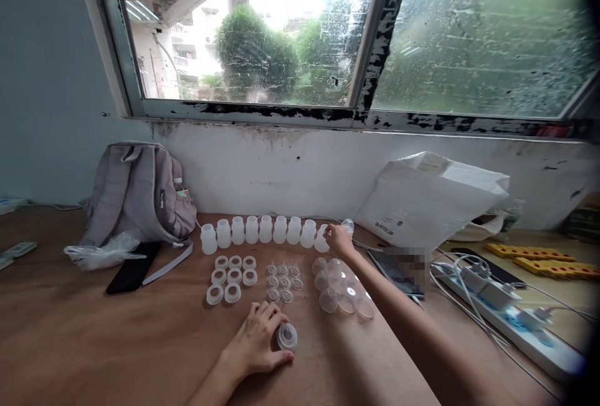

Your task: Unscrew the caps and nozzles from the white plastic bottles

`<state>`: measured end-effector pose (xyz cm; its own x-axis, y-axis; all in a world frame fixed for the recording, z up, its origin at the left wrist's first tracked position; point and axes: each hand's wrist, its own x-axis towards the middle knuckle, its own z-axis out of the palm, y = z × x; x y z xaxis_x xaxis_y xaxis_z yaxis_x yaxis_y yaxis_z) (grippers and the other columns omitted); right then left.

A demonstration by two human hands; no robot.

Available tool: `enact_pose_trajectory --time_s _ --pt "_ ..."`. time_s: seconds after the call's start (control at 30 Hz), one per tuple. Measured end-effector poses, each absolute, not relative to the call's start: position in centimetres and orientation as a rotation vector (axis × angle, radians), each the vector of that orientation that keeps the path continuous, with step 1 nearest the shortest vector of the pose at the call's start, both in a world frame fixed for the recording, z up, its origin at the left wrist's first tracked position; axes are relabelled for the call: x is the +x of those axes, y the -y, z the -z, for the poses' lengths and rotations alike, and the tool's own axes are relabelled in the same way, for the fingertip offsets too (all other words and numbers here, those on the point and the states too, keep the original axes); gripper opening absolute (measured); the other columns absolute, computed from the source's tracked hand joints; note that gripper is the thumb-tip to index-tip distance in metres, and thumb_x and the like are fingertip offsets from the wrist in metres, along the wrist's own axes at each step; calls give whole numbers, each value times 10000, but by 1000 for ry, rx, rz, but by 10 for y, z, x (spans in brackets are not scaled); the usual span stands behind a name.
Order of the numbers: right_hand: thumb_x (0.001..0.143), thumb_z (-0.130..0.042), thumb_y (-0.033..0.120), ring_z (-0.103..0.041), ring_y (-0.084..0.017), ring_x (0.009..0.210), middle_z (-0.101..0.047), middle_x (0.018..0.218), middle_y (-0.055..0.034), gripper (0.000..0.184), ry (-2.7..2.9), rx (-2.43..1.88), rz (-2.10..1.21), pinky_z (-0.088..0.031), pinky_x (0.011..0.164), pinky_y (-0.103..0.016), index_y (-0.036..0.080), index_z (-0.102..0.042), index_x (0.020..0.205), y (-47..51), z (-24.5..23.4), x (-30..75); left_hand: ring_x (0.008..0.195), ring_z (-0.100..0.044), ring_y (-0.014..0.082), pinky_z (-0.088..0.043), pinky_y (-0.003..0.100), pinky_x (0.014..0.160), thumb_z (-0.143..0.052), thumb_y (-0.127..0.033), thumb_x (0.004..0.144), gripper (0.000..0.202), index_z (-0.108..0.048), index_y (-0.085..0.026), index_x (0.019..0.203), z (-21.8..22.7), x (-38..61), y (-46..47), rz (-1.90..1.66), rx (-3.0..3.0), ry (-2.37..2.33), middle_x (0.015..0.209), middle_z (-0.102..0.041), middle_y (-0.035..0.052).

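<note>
My left hand [257, 340] is closed around the side of a round translucent baby bottle top [287, 336] with a nipple at its centre, low in the middle. Whether a bottle body stands beneath it I cannot tell. At the right end of a curved row of frosted baby bottles [265, 230], my right hand [340, 242] has its fingers on the rim of the last bottle [321, 241]. Between the hands lie several collar rings [233, 293], several clear nipples [272, 282] and several clear dome caps [328, 300], each kind grouped together.
A grey backpack [131, 197], a crumpled plastic bag [105, 253] and a black flat item [134, 270] sit at the left. To the right are a white bag [426, 203], a tablet-like device [391, 272], and a power strip [539, 337] with trailing cables.
</note>
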<state>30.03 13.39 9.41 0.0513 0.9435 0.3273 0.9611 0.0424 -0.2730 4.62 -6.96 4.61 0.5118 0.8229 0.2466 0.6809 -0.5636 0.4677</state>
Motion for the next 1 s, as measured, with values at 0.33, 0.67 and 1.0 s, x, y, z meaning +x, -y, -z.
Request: enact_pose_trajectory --time_s 0.33,0.67,1.0 --pt "768 -449 147 -536 -201 816 -509 1042 -143 319 1917 -1851 138 -373 647 -268 119 -458 1086 -113 -105 293 823 -460 172 -303 297 779 -617 -378 605 333 -484 -202 855 -53 45 70 -651 2448 -1330 891 -537 7" --pt "864 -317 288 -498 -121 551 -543 636 -7 238 2105 -1142 -387 -368 514 -223 186 -499 750 34 -68 218 814 -473 187 -326 298 738 -562 -244 589 301 -455 -194 866 -55 45 69 -682 2455 -1392 884 -524 24" --pt "719 -463 185 -448 -103 549 -498 630 28 73 2150 -1023 -566 -329 530 -200 194 -452 790 65 -40 199 695 -453 165 -331 285 660 -478 -164 576 264 -420 -193 832 -48 44 68 -693 2517 -1411 805 -516 14"
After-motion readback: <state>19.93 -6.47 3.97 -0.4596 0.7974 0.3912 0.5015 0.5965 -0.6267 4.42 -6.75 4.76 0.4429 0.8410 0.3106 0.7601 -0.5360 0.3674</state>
